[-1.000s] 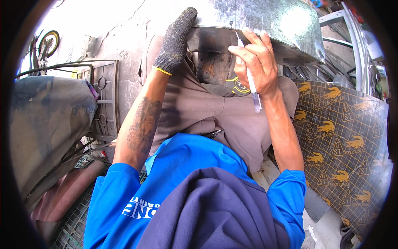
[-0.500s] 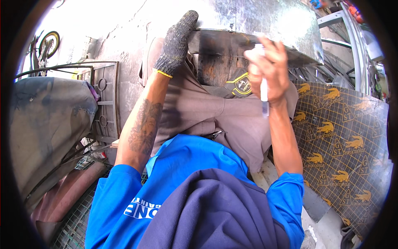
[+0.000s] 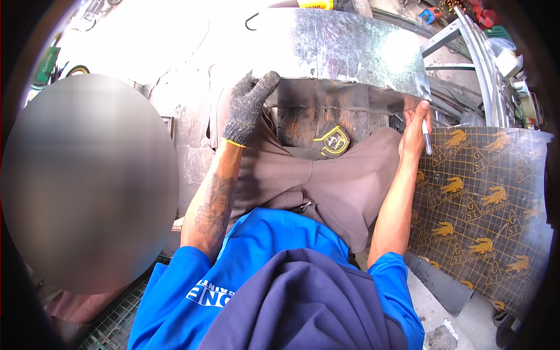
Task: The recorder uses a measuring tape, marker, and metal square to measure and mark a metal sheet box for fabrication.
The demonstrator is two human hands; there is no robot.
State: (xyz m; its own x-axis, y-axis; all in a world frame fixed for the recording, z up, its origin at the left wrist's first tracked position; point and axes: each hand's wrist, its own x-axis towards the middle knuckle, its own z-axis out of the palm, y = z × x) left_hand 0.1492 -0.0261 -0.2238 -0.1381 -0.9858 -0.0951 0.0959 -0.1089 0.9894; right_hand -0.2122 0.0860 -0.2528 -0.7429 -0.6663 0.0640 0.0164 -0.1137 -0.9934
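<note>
A shiny sheet of metal (image 3: 350, 52) lies across in front of me, its near edge above my knees. My left hand (image 3: 246, 111), in a dark knitted glove with a yellow cuff, is closed on the sheet near its left end, thumb on top. Bare, my right hand (image 3: 414, 131) grips the near right corner of the sheet. The same hand also keeps a white marker pen (image 3: 427, 137), which points down towards me. Between my thighs sits a black thing with yellow trim (image 3: 333, 142), resembling a tape measure.
Below the sheet is a stained wooden surface (image 3: 297, 111). A dark printed board (image 3: 478, 204) stands at my right, with metal frames (image 3: 475, 70) beyond it. A yellow-and-black tool (image 3: 315, 4) lies past the sheet. A blurred oval hides much of the left side.
My right hand has gone from being raised with the pen to the sheet's right corner. The sheet and left hand appear lower in view. A blurred oval now covers the left side.
</note>
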